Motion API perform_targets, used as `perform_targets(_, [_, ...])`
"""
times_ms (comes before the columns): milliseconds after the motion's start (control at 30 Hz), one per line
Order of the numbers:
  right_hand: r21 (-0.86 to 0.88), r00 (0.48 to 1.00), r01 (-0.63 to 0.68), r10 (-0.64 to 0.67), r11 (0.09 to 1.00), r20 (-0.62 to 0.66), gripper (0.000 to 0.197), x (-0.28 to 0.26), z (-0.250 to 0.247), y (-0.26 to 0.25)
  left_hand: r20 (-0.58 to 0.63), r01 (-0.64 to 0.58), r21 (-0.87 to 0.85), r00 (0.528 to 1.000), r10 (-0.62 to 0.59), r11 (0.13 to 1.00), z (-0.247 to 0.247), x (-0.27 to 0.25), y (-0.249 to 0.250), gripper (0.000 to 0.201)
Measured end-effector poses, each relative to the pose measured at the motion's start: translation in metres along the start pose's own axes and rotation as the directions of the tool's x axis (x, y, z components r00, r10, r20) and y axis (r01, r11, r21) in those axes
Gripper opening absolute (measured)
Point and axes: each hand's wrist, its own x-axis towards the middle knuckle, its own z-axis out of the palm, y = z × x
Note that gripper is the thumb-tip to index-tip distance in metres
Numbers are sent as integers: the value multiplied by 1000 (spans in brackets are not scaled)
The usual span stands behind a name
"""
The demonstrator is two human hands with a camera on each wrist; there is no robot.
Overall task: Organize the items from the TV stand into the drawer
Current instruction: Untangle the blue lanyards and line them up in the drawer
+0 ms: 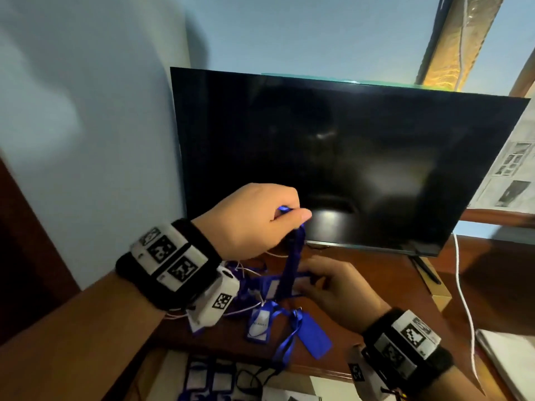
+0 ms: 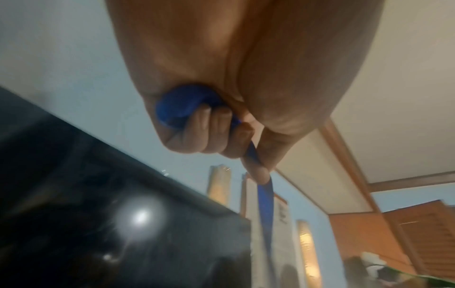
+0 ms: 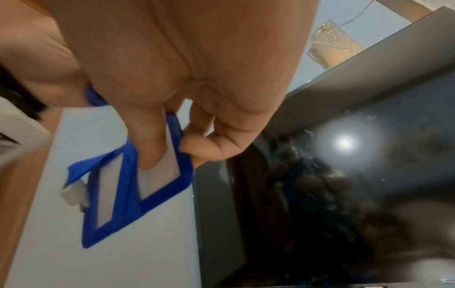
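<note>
Fingers of the left hand [image 1: 254,218] curl tight round a blue strap [image 1: 293,256] and hold it up high, likely to pull it free from the tangle. Lower down, the right hand [image 1: 338,287] pinches a blue badge holder [image 3: 138,187] above the TV stand [image 1: 362,342]. 2 more badges [image 1: 289,328] lie there. Below, the drawer [image 1: 208,377] sits open, with badges inside.

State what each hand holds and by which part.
The left hand grips a blue lanyard strap by its upper end, bunched in the fist. The right hand pinches a blue-framed badge holder at one end of its frame.
</note>
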Motion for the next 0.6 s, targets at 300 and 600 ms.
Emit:
perform_targets(300, [557,902,19,226,831,-368,9,-16,-1,0,293,328,-220,920,-259,919,105,-34,-85,32])
perform_targets(600, [54,945,-249,254,967,-207,12,-29,60,32,263,104,21,959,-106,994,118,-88,-39,34])
